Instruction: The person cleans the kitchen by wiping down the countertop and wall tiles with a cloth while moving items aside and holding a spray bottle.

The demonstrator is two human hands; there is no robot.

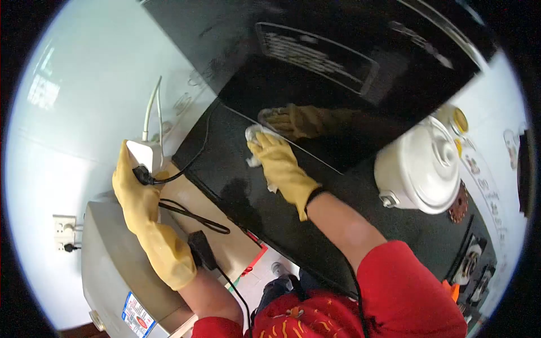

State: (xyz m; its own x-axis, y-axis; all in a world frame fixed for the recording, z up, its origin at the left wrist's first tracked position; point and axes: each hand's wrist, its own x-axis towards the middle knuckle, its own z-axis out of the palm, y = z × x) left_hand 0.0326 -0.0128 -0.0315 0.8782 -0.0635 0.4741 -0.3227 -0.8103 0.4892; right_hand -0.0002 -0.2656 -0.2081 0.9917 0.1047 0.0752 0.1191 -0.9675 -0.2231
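Both hands wear yellow rubber gloves. My left hand is closed around a white power strip, with a black plug in it and a white cord rising from its top. My right hand presses a white cloth onto the black countertop, close to the lower edge of a glossy black appliance. The appliance's front reflects that glove. Parts of the cloth show past the fingertips and under the palm, and the rest is hidden.
A white lidded pot stands on the right, with a jar behind it. A grey appliance is at lower left. Black cables hang over a tan board. The wall socket is far left.
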